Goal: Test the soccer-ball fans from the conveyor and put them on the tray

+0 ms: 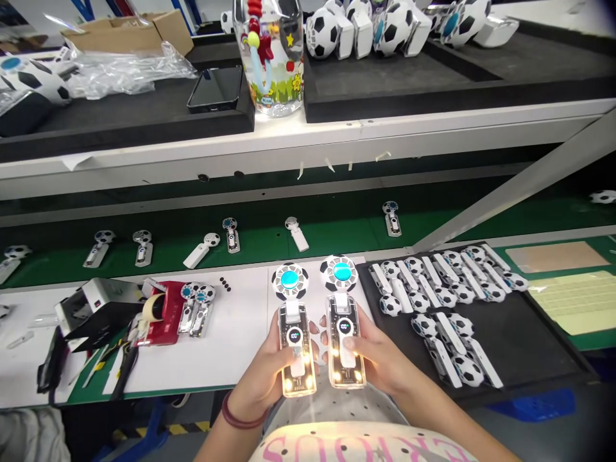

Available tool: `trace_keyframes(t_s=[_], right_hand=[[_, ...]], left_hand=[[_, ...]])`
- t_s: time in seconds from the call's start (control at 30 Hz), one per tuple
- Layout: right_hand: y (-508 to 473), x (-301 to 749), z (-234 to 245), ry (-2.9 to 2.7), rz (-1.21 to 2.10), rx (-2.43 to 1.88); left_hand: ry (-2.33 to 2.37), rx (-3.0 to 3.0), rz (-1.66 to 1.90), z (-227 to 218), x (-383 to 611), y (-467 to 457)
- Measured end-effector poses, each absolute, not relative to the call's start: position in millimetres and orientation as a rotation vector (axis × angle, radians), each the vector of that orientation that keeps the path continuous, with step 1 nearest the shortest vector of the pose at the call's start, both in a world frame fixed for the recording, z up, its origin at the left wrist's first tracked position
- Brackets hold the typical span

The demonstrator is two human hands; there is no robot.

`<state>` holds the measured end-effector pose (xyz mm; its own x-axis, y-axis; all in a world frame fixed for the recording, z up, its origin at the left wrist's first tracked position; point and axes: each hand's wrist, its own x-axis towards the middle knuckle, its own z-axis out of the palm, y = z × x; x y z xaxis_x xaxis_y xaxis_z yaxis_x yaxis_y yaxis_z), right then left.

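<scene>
Shirt (366,443) nearest, pink lettering, spotted cloth above it; dark red band (240,417) on the left wrist. Just beyond, both hands at work, each curled snugly round one handle: left hand (262,369) on the left fan (293,335), right hand (385,362) on the right fan (343,326). Pair held upright side by side, apart, between shirt and worktop (245,321), ball heads uppermost, displays lit at about 100, lamps glowing low in the handles. Thumbs lie at the white front strips, fingers wrapped behind. Judgement on handling: light enough for one hand apiece; casing stiff, glossy, clear, likely a bit slippery if fingers are damp. Weak spot probably the narrow neck and the slotted head; best hold is the flat handle by its long edges, thumb clear of the strip unless pressing is meant. Right on the worktop, black tray (520,340) carries tightly laid tray fans (466,370), heads and handles alternating; knocks there could scuff. Left, two more lean by a red tape dispenser (163,330). Farther, green belt (337,224) with scattered units; above, shelf (327,131) bearing bottle (274,83) and phone (215,88).
</scene>
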<state>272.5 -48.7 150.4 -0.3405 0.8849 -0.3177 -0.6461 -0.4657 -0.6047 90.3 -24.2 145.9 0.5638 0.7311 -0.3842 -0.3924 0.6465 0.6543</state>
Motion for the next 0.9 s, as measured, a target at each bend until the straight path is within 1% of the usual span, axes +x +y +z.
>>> trace_keyframes(t_s=[0.3, 0.9], right_hand=[[-50, 273, 160, -0.542, 1.931, -0.788], [-50, 271, 155, -0.461, 1.934, -0.814]], left_hand=[[0.7, 0.507, 0.668, 155, 88, -25], [0.727, 0.482, 0.669, 158, 88, -24]])
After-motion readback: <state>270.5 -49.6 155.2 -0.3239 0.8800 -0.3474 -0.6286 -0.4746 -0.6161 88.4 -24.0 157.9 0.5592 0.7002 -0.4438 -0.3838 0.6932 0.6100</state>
